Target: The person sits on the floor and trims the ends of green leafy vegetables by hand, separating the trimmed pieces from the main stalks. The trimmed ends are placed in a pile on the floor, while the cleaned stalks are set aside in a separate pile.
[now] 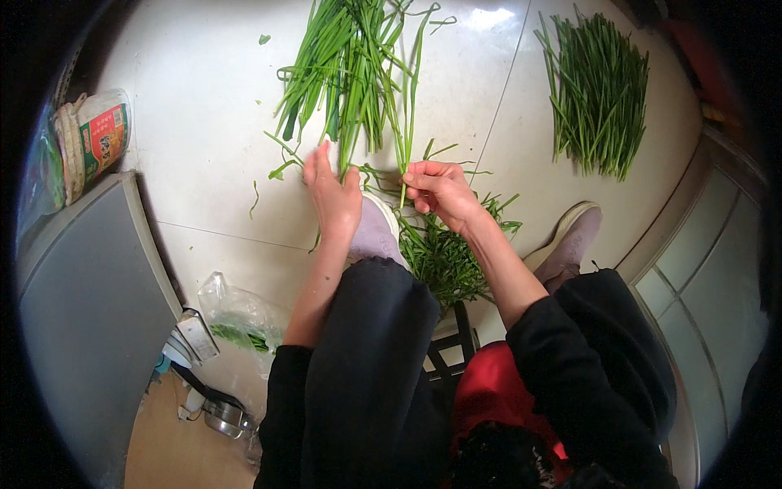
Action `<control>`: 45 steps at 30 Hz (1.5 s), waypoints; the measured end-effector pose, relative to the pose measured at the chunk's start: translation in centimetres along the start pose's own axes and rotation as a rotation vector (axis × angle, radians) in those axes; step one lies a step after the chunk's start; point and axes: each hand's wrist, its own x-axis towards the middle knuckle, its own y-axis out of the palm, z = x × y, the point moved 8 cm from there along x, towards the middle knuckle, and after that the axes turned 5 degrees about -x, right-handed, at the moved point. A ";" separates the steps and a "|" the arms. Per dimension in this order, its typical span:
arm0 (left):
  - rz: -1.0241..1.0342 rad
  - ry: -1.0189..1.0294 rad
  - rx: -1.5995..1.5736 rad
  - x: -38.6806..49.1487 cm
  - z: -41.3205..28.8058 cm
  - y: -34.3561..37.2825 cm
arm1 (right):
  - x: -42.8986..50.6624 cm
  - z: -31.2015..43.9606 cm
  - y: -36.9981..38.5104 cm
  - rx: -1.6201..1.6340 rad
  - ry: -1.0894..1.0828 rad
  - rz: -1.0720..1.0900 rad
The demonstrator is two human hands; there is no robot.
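Observation:
Long green chives point(360, 73) lie in a loose pile on the pale tiled floor at the top centre. My right hand point(440, 189) pinches a few chive stalks point(403, 134) near their lower ends between thumb and fingers. To its left, my left hand point(333, 189) is slightly blurred, fingers spread, at the lower end of the pile; a stalk passes beside its thumb, and whether it grips that stalk I cannot tell. A heap of tangled chive scraps point(446, 257) lies below my right hand, between my shoes. At the upper right a neater bundle of chives point(599, 98) rests apart.
A clear plastic bag with greens point(238, 318) sits at lower left, near a grey cabinet or appliance point(98, 287). A printed sack point(101, 134) stands at far left. My shoes point(376, 229) flank the scraps. A framed glass door point(690, 293) is at right, a metal pot point(225, 419) at lower left.

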 end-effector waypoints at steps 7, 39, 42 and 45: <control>0.457 -0.292 -0.626 -0.9 -2.9 4.9 | -1.0 0.8 0.4 -0.148 -0.061 -0.032; 0.536 -0.499 -0.511 -3.3 -1.0 6.6 | -2.6 -0.1 -1.3 -0.085 -0.003 0.009; 0.396 -0.380 -0.575 -2.0 -1.8 5.7 | -2.8 -0.4 -1.5 -0.082 0.013 0.011; 0.328 -0.249 -0.694 -1.5 -3.3 5.4 | -2.9 -0.5 -1.4 -0.082 0.011 -0.003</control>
